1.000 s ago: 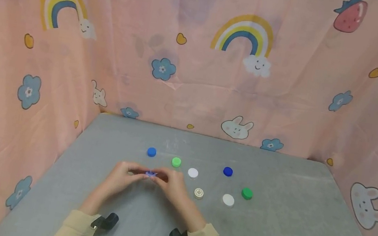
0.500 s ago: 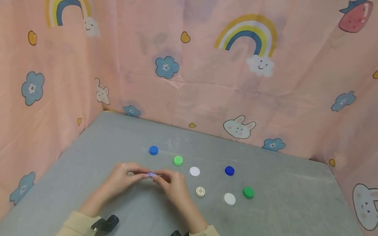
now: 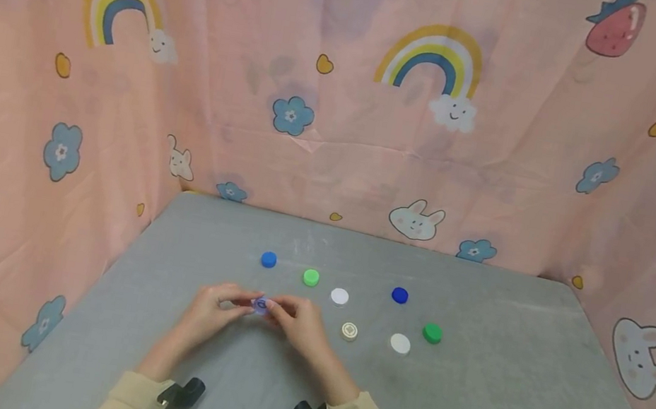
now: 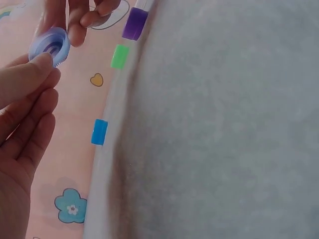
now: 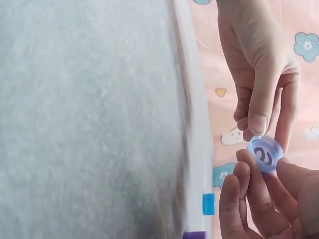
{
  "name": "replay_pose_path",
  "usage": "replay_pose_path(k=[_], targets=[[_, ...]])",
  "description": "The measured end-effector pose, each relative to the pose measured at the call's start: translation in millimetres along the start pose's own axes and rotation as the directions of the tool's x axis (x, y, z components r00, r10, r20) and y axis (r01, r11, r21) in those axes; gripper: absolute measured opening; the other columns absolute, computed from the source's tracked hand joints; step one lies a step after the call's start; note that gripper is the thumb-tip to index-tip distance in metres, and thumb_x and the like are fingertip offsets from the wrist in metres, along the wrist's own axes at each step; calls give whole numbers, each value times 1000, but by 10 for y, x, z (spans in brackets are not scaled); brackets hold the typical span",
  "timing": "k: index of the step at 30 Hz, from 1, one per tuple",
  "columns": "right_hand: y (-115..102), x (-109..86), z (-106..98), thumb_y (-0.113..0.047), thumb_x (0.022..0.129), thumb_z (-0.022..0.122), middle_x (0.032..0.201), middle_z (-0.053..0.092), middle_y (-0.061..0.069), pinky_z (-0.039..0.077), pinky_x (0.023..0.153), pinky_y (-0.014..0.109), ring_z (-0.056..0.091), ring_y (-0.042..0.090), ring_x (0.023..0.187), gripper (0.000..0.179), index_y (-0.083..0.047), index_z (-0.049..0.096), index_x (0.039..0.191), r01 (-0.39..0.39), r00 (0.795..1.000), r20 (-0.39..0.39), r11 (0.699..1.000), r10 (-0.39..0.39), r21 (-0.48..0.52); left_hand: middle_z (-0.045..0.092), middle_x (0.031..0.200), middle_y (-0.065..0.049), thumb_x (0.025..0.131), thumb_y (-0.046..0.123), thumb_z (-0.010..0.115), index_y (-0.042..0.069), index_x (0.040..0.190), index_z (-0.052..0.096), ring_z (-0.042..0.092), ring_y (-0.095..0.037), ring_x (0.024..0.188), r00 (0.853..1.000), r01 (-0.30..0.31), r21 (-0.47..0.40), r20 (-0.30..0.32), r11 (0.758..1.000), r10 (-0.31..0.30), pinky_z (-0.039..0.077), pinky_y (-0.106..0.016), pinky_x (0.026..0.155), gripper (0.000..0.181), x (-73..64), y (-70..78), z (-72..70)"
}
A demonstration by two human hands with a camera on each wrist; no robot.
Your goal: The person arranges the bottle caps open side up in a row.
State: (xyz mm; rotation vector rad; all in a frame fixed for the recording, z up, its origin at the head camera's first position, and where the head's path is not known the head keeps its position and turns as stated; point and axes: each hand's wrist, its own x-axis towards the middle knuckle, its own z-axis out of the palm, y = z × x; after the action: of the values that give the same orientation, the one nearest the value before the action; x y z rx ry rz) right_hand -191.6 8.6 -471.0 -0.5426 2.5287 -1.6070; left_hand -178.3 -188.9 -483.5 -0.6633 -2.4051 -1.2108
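Between both hands, held up over the grey table, is a small translucent pale blue-violet bottle cap [image 3: 260, 305]. Its hollow face with a dark curved mark shows in the right wrist view, where the cap [image 5: 265, 154] is tilted. My left hand [image 3: 209, 312] pinches one edge with thumb and fingers; in the left wrist view the left thumb [image 4: 42, 67] lies on the rim. From the opposite side my right hand [image 3: 301, 325] grips the cap, its thumb [image 5: 294, 174] against the rim. The fingers behind the cap are partly hidden.
Several caps lie spread on the grey table [image 3: 477, 400]: blue [image 3: 269, 259], light green [image 3: 310, 277], white [image 3: 340, 296], dark blue [image 3: 400, 295], green [image 3: 432, 333], another white [image 3: 399, 344], and a cream one with a ringed pattern [image 3: 349, 332]. A pink patterned curtain [image 3: 347, 165] encloses the back and sides.
The cap has turned between the fingers, from nearly edge-on to showing more of its round face. Both hands stay almost in place; the head view has shifted slightly.
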Motion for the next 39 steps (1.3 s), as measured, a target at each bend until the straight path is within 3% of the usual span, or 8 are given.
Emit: replay_pose_path(k=[8,12,18,24,31,39], targets=[[15,-14,59,-26,94,59,76,71,7,51,58,19,61,8,63,27,-2,73,92,-28,999,-16,1000,28,14,72,91,4,74,-3,76,15,105,74,66,-8,81,1000,-14,7,22,1000,14,54,-27,71,36,-17,14,6],[32,-22,88,-23,94,60,74,71,10,52,57,20,63,10,62,28,1,72,91,-34,999,-9,998,34,45,72,89,4,73,-2,77,15,104,74,65,-6,79,999,-26,13,34,1000,25,54,-26,71,36,-27,0,8],[38,-43,122,-21,94,59,74,71,7,52,57,19,63,7,63,25,1,72,94,-43,999,5,999,43,16,71,85,4,72,2,79,13,101,74,64,-5,76,999,-26,28,39,999,25,53,-25,69,31,-42,-23,6],[28,-62,150,-15,92,61,79,73,9,52,59,18,65,7,67,22,3,71,101,5,1000,14,1000,-5,16,69,82,5,73,7,80,14,99,74,63,-3,74,999,16,33,49,999,-17,53,-25,67,28,-60,-34,-12],[22,-83,159,-16,85,70,86,73,10,50,58,18,62,5,70,27,1,70,106,65,998,0,994,-65,-91,67,79,5,73,9,81,10,96,73,61,-2,71,996,68,-12,56,998,-67,54,-26,66,24,-83,-37,-49],[-51,-95,164,-16,84,72,86,74,9,52,62,18,68,14,77,32,0,69,111,65,998,14,992,-64,-109,68,79,8,75,18,80,12,96,73,61,0,72,990,115,-6,82,993,-115,54,-27,67,22,-115,-57,-80]])
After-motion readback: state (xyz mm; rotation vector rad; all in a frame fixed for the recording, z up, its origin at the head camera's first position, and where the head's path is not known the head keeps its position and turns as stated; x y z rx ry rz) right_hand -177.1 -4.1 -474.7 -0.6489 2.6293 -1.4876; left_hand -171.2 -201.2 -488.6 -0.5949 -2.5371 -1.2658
